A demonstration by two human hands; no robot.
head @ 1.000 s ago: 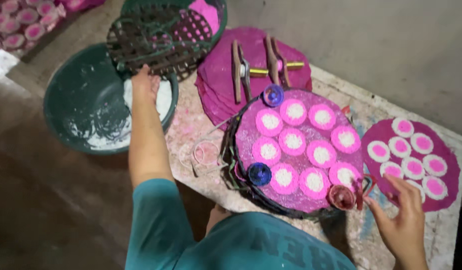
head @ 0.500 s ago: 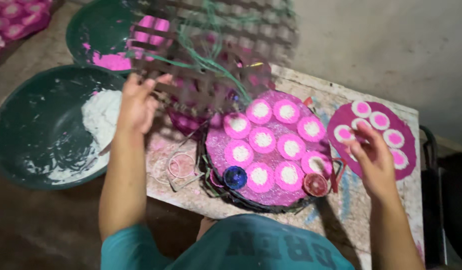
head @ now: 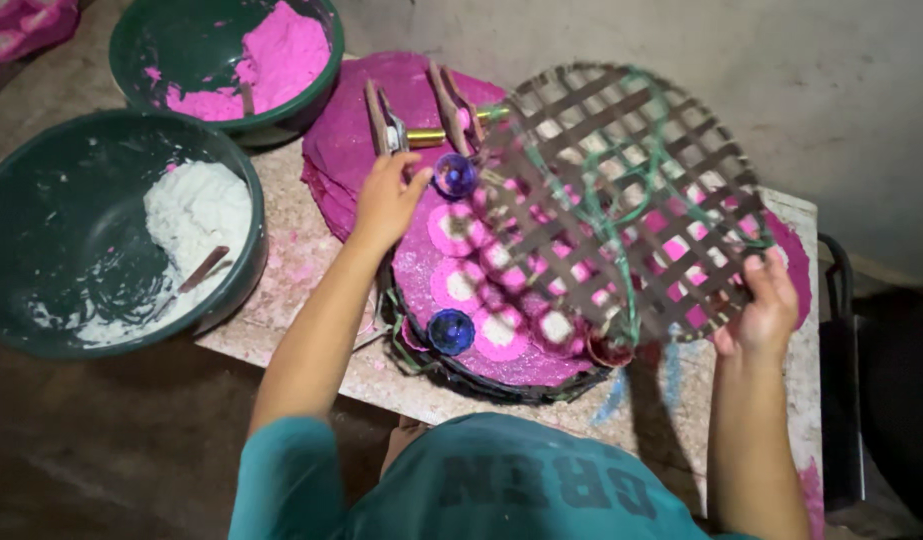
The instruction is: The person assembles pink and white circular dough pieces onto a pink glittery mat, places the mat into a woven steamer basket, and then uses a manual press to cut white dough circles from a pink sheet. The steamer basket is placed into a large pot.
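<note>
left hand (head: pixel 386 200): fingers spread loose, resting on the far-left edge of the round pink tray (head: pixel 451 290), clamped on nothing. fingertips just beside a blue glass knob (head: pixel 454 174).
right hand (head: pixel 763 305): closed on the right rim of the lattice disc (head: pixel 621 190), thumb on top, fingers under.
lattice disc: round woven grid of dark strips with green cord threaded through, held tilted in the air over the right half of the tray, blurred at the left edge.
round pink tray: sits on the stone slab (head: pixel 311 300), dark rim, covered in pink powder with white circles ringed in brighter pink. partly hidden behind the lattice.
second blue knob (head: pixel 451 331): at the near-left rim of the tray.
small red cup (head: pixel 611 352): at the near rim, under the lattice edge.
pink sheets (head: pixel 351 140): stacked flat behind the tray, two wooden clamps (head: pixel 381 115) lying on top.
bowl of white powder (head: pixel 41 200): large dark green bowl, left of slab, a stick lying in the white heap.
bowl of pink powder (head: pixel 171 40): green bowl, far left, behind the white one.
person: teal shirt, seen from above. both forearms bare.
far right: dark chair frame (head: pixel 841 370) beside the slab.
</note>
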